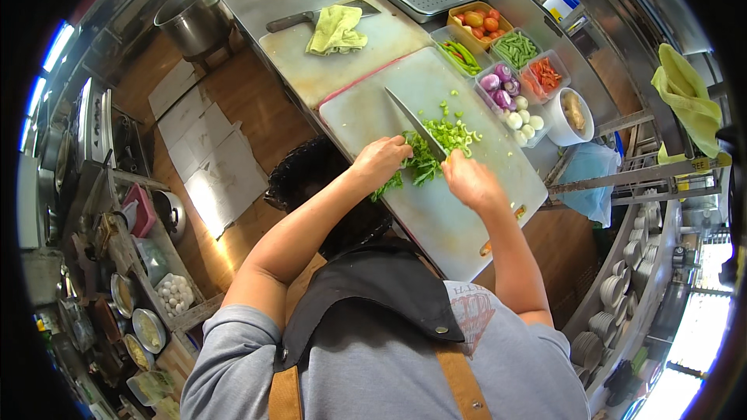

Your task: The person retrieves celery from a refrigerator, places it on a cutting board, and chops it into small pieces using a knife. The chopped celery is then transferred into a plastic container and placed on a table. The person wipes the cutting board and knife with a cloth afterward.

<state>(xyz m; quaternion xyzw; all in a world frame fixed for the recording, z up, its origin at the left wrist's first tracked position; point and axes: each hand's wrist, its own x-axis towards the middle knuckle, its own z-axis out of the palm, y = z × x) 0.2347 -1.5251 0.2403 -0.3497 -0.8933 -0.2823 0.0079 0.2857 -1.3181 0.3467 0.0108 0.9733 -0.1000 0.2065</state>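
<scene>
My right hand (471,179) grips the handle of a chef's knife (411,115), its blade pointing away to the upper left across a bunch of leafy green herbs, perhaps celery leaves (426,168). The fingers of my left hand (379,157) hold the bunch from the left side, and some leaves stick out below that hand over the near edge. Chopped green pieces (455,135) lie heaped just right of the blade, with a few bits scattered beyond. All of this rests on a white plastic cutting board (373,108). The knife's handle is mostly hidden in my fist.
A second cutting board (286,61) holds a cleaver (292,21) under a yellow-green cloth (335,32). Containers of tomatoes (481,22), green chillies (458,57), cut green beans (515,49), red onions (501,86) and ginger (573,112) line the right side. A black-lined bin (303,172) stands left.
</scene>
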